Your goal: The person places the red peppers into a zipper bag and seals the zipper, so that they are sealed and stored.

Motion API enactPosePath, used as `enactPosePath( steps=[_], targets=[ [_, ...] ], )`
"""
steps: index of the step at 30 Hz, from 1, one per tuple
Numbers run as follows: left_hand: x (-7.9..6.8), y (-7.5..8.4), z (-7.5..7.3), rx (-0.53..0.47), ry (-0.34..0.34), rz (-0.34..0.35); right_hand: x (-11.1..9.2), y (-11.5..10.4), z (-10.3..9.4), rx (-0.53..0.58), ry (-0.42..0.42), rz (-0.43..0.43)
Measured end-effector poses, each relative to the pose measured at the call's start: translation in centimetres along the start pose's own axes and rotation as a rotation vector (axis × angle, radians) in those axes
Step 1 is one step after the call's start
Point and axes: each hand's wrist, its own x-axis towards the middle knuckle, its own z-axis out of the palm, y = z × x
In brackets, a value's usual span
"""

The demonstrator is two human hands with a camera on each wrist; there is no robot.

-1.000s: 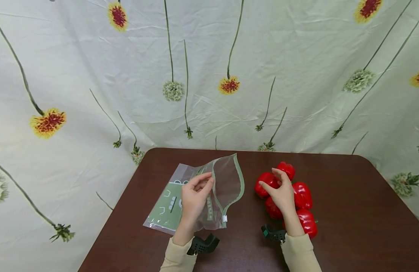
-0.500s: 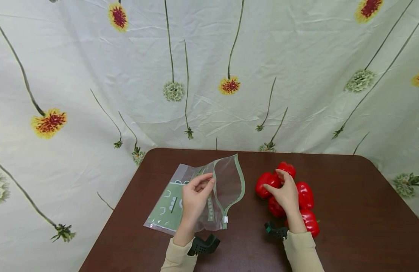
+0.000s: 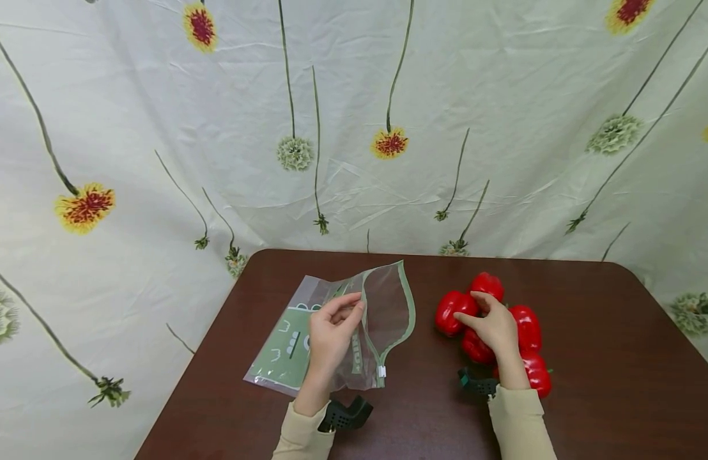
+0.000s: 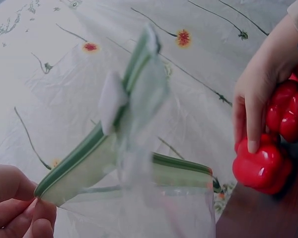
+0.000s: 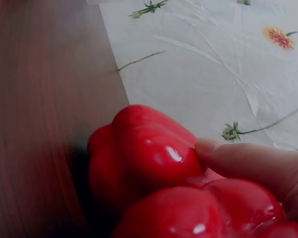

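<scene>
My left hand (image 3: 329, 335) pinches the green rim of a clear zip bag (image 3: 279, 354) between thumb and fingers. The bag lies on the table with its mouth held apart, facing right; a white slider (image 3: 381, 371) sits at the near end of the zip. In the left wrist view, the green zip strip (image 4: 82, 152) rises from my fingertips. My right hand (image 3: 494, 327) grips the leftmost red bell pepper (image 3: 450, 313), thumb on one side and fingers on the other. That pepper (image 5: 144, 148) fills much of the right wrist view, with my thumb against it.
Several more red bell peppers (image 3: 526, 327) cluster around and under my right hand, touching one another. They stand on a dark brown table (image 3: 595, 358), right of the bag. A flowered cloth (image 3: 342, 185) hangs behind the table's far edge.
My right hand has moved right and lowered onto the leftmost bell pepper. The bell peppers under and beside that hand have shifted slightly right. My left hand and the bag stay nearly still.
</scene>
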Motion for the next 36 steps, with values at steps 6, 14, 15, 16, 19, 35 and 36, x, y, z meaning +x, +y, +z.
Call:
enactPosePath(
  steps=[6,14,15,16,19,35,36],
  targets=[
    [0.00,-0.02,0.11,0.002,-0.002,-0.018,0.20,0.62,-0.76,0.039,-0.038,0.039],
    [0.00,0.03,0.20,0.009,-0.009,-0.031,0.12,0.74,-1.14,0.083,-0.064,0.064],
    [-0.01,0.02,0.20,0.009,-0.010,-0.031,0.10,0.74,-1.13,0.085,-0.067,0.067],
    [-0.02,0.01,0.20,0.009,-0.011,-0.031,0.08,0.75,-1.12,0.085,-0.069,0.070],
    [-0.04,-0.05,0.23,0.007,-0.013,-0.033,0.02,0.82,-1.08,0.082,-0.070,0.077],
    [-0.08,0.04,0.25,0.011,-0.002,-0.030,-0.21,0.74,-0.71,0.035,-0.021,0.008],
    [-0.08,0.05,0.25,0.010,-0.002,-0.030,-0.26,0.66,-0.71,0.038,-0.018,0.008]
  ],
)
